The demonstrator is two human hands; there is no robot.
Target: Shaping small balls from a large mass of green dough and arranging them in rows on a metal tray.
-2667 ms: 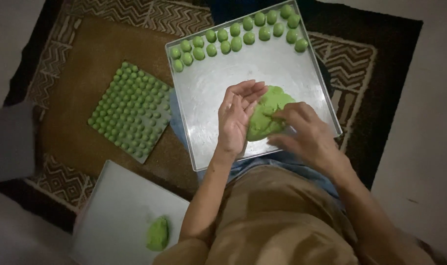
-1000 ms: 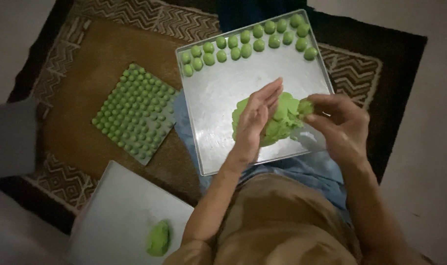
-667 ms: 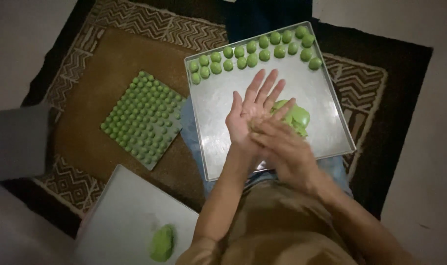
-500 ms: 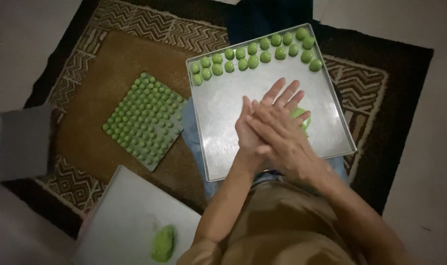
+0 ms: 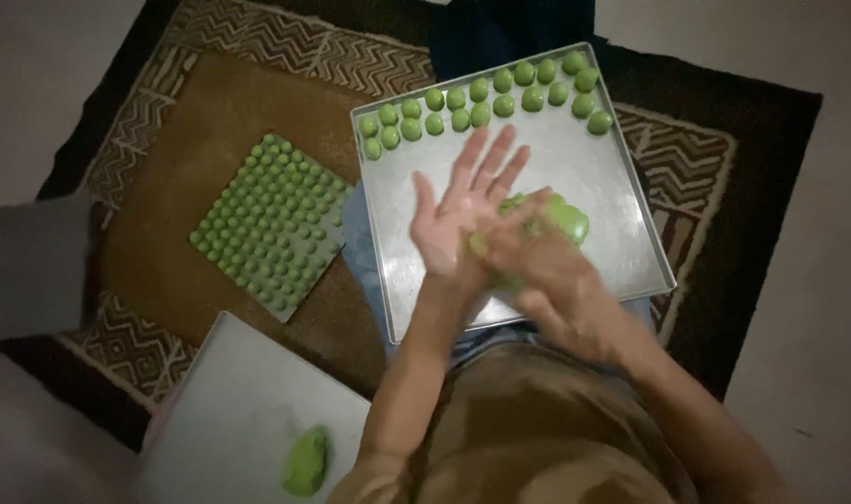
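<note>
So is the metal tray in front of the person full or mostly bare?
Mostly bare: the metal tray has two rows of green balls along its far edge only.

Bare tray point(image 5: 593, 177) below dough balls point(image 5: 481, 98)

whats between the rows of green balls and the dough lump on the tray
In the head view, bare tray, crossed only by the left hand's fingers, separates the green balls from the dough lump.

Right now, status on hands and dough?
Left hand open, palm up over tray. Right hand pressed across it, blurred. Green dough lump beside them. Dough balls in rows at far edge.
</note>
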